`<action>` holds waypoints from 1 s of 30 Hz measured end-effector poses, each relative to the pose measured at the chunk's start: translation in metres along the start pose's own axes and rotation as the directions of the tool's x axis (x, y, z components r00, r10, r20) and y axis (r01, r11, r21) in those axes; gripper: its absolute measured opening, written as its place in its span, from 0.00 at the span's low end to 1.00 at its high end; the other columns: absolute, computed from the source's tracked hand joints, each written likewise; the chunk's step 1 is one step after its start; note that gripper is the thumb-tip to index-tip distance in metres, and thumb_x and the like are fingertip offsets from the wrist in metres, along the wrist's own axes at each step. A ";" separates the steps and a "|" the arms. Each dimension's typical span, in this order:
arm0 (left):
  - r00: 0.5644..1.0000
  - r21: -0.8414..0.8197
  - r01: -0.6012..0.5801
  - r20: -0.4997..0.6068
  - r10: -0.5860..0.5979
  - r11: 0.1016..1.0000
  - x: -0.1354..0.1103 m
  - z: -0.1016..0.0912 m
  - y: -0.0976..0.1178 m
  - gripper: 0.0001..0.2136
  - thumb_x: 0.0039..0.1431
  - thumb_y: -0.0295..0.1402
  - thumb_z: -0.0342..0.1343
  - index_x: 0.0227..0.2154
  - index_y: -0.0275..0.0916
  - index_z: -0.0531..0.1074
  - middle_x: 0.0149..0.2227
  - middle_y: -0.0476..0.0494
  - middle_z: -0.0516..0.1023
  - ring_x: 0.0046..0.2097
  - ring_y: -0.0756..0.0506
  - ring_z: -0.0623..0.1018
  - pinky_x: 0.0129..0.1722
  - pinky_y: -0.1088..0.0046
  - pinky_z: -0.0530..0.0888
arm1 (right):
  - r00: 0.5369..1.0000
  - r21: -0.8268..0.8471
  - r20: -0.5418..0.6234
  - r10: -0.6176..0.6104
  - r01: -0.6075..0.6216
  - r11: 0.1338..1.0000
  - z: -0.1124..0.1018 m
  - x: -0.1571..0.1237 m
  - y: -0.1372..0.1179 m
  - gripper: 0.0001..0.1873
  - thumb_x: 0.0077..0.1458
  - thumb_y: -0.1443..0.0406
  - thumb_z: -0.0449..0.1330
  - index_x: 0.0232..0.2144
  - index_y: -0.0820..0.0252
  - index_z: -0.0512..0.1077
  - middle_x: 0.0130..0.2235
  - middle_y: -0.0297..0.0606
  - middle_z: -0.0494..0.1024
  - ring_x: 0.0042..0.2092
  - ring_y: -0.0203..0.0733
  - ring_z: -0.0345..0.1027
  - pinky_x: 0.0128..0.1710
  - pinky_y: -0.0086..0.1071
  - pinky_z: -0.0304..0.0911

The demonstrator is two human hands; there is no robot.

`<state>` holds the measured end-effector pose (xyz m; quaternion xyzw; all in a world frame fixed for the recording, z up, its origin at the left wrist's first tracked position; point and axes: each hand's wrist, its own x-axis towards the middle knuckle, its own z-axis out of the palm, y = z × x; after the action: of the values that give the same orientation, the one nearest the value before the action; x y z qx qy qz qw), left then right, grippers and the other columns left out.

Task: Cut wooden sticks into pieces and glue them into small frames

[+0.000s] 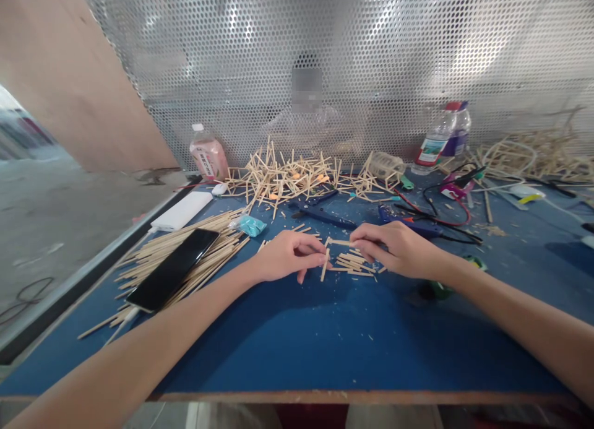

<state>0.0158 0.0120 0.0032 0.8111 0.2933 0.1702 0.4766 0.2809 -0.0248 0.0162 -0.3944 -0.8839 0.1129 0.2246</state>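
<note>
Between thumb and fingers, my left hand [294, 254] pinches a short wooden stick [325, 265] that points toward me. My right hand [394, 246] grips the right end of another short wooden stick [340, 242], which lies crosswise. Near the top of the left stick the two pieces meet at a corner; whether they are joined I cannot tell. Several cut stick pieces [355, 263] lie on the blue table [297, 342] just below and between my hands. Behind them rest dark blue cutters [325, 213] and a blue tool with a cable [413, 226], perhaps a glue gun.
A black phone [174, 269] lies on long sticks [139, 255] at left, near a white power bank [182, 210] and a blue packet [252, 225]. Stick frames [288, 172] pile up at the back beside bottles [434, 141]. Cables [457, 215] trail at right. A perforated metal screen [371, 57] stands behind.
</note>
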 end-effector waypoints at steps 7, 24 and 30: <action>1.000 0.006 -0.001 0.013 0.001 1.000 0.000 0.001 0.000 0.14 0.63 0.43 0.55 0.40 0.38 0.76 0.37 0.44 0.83 0.21 0.55 0.75 0.24 0.78 0.67 | 1.000 -0.007 0.005 -0.014 0.014 1.000 0.002 0.000 0.001 0.12 0.67 0.60 0.50 0.38 0.57 0.72 0.24 0.30 0.72 0.24 0.33 0.62 0.28 0.29 0.54; 0.999 -0.006 0.006 0.046 -0.006 1.000 0.000 0.000 -0.003 0.13 0.64 0.43 0.54 0.40 0.38 0.73 0.39 0.43 0.83 0.24 0.53 0.78 0.27 0.76 0.68 | 0.998 0.015 0.063 -0.023 0.022 1.000 0.004 0.001 0.002 0.10 0.65 0.63 0.50 0.37 0.56 0.71 0.24 0.29 0.74 0.24 0.32 0.63 0.28 0.28 0.55; 0.999 -0.003 -0.001 0.040 0.001 1.000 0.000 0.000 0.001 0.13 0.64 0.42 0.54 0.40 0.37 0.74 0.38 0.43 0.83 0.24 0.53 0.78 0.25 0.78 0.68 | 0.998 0.010 0.061 -0.031 0.030 1.000 0.004 0.001 0.001 0.10 0.65 0.64 0.50 0.37 0.57 0.71 0.24 0.28 0.73 0.24 0.32 0.63 0.29 0.27 0.55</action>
<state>0.0158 0.0117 0.0039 0.8138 0.2830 0.1548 0.4834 0.2789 -0.0232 0.0127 -0.3764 -0.8957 0.1253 0.2009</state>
